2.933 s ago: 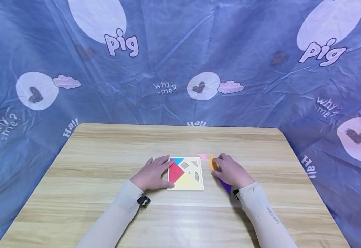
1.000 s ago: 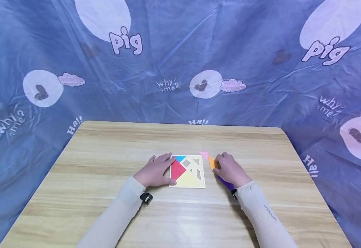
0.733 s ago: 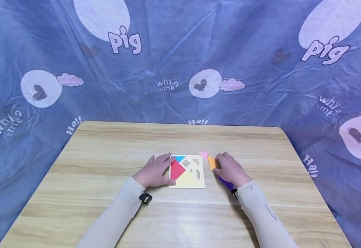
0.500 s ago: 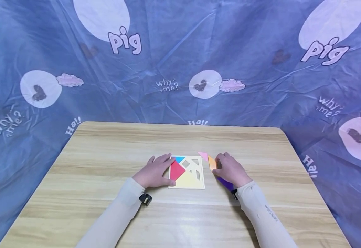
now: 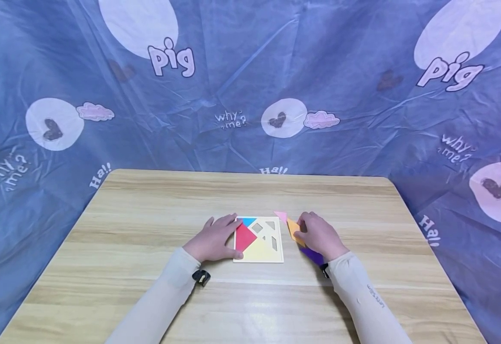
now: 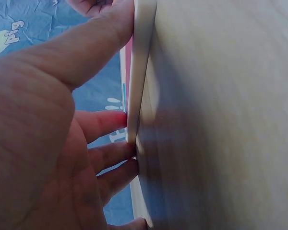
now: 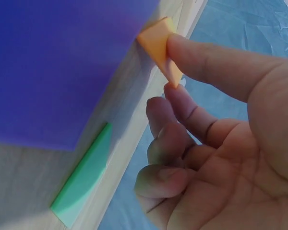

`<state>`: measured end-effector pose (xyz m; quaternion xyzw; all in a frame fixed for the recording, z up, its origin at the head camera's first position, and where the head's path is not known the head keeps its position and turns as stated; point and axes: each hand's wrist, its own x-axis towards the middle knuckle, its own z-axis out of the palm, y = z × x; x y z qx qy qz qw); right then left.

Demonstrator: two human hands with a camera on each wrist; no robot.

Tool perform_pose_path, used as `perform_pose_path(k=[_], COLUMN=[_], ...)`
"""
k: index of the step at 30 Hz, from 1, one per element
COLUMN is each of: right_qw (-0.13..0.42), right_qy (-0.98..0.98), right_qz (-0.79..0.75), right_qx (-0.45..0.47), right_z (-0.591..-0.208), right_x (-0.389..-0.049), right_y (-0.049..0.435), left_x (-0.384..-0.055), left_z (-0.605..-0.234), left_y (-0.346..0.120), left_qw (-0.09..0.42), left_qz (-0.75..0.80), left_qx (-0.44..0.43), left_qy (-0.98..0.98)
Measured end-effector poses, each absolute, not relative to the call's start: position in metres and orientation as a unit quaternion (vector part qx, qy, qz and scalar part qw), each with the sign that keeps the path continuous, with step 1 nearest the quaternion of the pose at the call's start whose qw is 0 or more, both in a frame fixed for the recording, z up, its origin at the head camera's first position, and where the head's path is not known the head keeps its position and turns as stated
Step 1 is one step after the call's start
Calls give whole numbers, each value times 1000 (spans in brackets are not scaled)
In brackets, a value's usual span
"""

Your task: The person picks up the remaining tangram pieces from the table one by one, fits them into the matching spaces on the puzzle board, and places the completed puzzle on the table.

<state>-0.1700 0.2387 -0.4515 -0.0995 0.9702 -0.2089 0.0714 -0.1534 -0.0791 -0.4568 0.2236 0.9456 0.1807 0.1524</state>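
Observation:
My left hand (image 5: 216,240) rests along the left side of a cream tangram tray (image 5: 281,257), thumb at the near corner and fingers at the far one. In the left wrist view, fingertips touch the tray's edge (image 6: 141,72). A red piece (image 5: 244,237), a blue piece (image 5: 248,221) and a pale yellow piece (image 5: 256,251) lie in the tray; several cut-outs show at its right. Right of the tray, my right hand (image 5: 319,234) pinches an orange parallelogram tangram piece (image 5: 293,230) between thumb and index finger, its other fingers curled in the right wrist view.
A pink triangle (image 5: 281,216) lies beyond the tray's far right corner. A purple piece (image 5: 312,256) lies partly under the right wrist. The right wrist view also shows a green piece (image 7: 84,179) on the wooden table (image 5: 190,191). A blue printed cloth (image 5: 233,71) hangs behind.
The orange piece has turned in my right fingers, and its near end now shows below the thumb, pointing toward the purple piece. My left hand stays at the tray.

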Motion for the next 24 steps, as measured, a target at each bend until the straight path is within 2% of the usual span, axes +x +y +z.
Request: perform_pose_path(k=[11, 24], right_qw=[69, 17], right_qy=[964, 958], right_qz=[-237, -262], right_qx=[-98, -116], right_z=[-450, -451], right_x=[-171, -170], right_y=[239, 240], left_x=[-154, -153], left_z=[-458, -458], left_y=[-80, -80], left_qw=[150, 148], left_qz=[179, 175], left_qx=[227, 229], left_qy=[946, 946])
